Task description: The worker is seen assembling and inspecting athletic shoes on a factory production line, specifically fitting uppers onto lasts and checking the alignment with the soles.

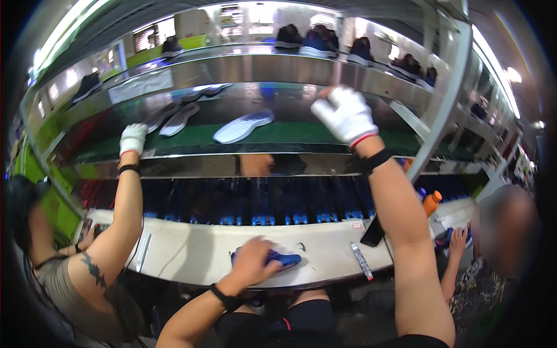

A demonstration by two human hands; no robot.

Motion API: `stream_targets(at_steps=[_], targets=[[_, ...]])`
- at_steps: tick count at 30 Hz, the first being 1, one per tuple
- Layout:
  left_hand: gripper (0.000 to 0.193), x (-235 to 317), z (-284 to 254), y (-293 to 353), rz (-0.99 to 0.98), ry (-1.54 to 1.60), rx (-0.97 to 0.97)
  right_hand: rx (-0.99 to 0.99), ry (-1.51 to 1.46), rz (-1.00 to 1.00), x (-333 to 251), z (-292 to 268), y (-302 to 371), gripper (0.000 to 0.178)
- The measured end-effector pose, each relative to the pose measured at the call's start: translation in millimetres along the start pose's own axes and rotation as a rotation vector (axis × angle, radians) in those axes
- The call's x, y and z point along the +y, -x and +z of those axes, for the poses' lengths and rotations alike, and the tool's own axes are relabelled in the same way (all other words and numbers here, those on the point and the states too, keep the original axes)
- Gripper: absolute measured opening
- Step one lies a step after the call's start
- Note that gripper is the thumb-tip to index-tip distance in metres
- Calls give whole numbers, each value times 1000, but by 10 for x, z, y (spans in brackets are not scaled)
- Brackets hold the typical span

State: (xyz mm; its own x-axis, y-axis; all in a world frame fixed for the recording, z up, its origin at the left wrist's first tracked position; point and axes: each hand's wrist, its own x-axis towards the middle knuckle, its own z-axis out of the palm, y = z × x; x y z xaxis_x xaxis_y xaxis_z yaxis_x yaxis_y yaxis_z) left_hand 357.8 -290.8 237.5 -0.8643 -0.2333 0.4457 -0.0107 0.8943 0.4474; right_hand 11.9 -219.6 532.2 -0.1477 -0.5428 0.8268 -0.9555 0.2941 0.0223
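My left hand [252, 264], bare with a black wristband, is closed over a blue shoe [284, 259] lying on the white worktop. The hand hides the shoe's left part, and its fingers are slightly blurred. High on the right, my right hand [347, 115] wears a white glove with bare fingertips. It is raised over the green belt of the middle shelf, fingers apart and nothing visible in them. On that belt, a white-and-grey shoe sole [243, 126] lies nearest to it. More soles, including a grey one [180, 119], lie farther left.
At the left, a co-worker's gloved hand [133, 139] reaches to the belt; another person's hand [459, 240] is at the right. Dark shoes [318, 42] stand on the upper shelf. The worktop [203, 252] bears a marker-like tube [361, 261]; an orange bottle [432, 203] stands beyond my right arm.
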Motion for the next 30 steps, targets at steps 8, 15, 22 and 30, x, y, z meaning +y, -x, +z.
stream_targets(at_steps=[8, 15, 22, 30], targets=[[58, 353, 196, -152, 235, -41, -192, -615, -303, -88, -1195, 1155, 222, 64], [63, 463, 53, 247, 271, 351, 229, -551, -349, -118, -1231, 1167, 101, 69], [61, 536, -355, 593, 238, 266, 296, -249, -478, -15, -653, 1000, 607, 48], [56, 413, -473, 867, 43, 167, 416, 180, -373, -307, -591, -129, 1764, 46]])
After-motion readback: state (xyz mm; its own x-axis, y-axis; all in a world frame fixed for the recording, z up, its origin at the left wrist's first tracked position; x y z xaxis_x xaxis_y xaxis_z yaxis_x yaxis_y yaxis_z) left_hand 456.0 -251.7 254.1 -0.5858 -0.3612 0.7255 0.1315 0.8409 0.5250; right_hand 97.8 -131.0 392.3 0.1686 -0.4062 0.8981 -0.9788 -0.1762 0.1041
